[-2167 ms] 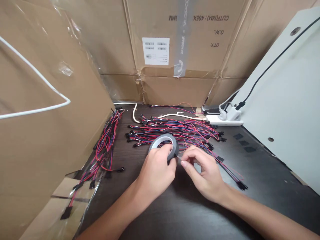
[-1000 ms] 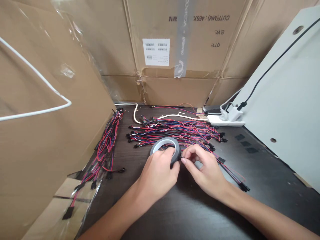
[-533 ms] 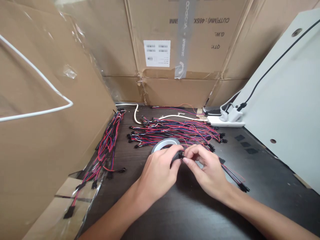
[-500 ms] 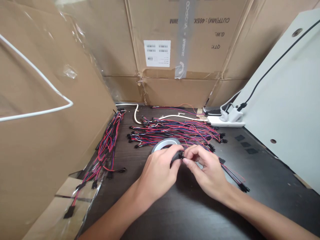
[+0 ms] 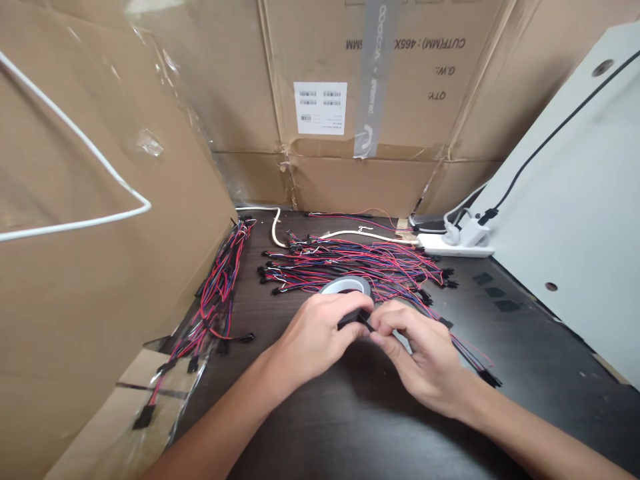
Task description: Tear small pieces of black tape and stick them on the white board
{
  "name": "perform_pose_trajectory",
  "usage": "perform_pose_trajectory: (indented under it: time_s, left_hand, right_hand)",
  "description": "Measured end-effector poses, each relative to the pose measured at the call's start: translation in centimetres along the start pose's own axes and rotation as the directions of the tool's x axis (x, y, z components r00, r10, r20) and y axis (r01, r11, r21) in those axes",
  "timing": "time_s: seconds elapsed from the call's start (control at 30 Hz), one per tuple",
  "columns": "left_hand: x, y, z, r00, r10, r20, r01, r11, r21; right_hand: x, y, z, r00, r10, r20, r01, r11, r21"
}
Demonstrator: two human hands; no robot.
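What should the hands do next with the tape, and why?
I'd say the right hand should gently pull the strip away from the tape roll. The left hand holds the roll steady enough to pull against, it seems, the right pinches the strip's end, and only a short dark bit shows between them.

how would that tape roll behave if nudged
The tape roll would probably roll if stood on edge, given its round rim. It may feel light for its size, since its middle looks hollow. The dark strip off it looks thin, so likely floppy.
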State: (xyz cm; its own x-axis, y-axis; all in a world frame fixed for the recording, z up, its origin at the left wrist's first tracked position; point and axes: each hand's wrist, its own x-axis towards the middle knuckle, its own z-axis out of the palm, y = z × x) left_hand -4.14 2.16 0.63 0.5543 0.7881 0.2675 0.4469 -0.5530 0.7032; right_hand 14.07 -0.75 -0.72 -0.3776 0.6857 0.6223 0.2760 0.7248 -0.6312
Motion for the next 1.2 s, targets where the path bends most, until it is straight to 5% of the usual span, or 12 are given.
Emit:
perform_pose_trajectory:
  time_s: [0.47, 0.67, 0.83, 0.97, 1.2]
  left_hand:
    - [-0.2, 0.6, -0.2, 1.000, -0.001, 0.001, 0.001, 0.999, 0.052]
    - [-0.6, 0.6, 0.3, 0.998, 0.023, 0.057, -0.033, 0.983, 0.179]
    - [-0.7, 0.5, 0.7, 0.998, 0.021, 0.064, -0.035, 0.974, 0.223]
    - [-0.6, 0.6, 0.9, 0.999, 0.045, 0.023, -0.049, 0.976, 0.214]
    - [-0.7, 0.4, 0.9, 0.999, 0.036, 0.031, -0.042, 0.972, 0.233]
  right_hand:
    - [0.5, 1.0, -1.1, 0.978, 0.180, -0.105, -0.193, 0.973, -0.129]
    - [1.2, 1.2, -1.7, 0.904, 0.247, -0.348, -0.277, 0.960, -0.040]
    - [1.4, 1.1, -2.3, 0.981, 0.188, -0.053, -0.195, 0.957, -0.217]
    - [0.8, 1.4, -1.7, 0.946, 0.250, 0.207, -0.179, 0.934, -0.308]
    - [0.4, 2.2, -1.2, 0.957, 0.175, 0.230, -0.094, 0.940, -0.327]
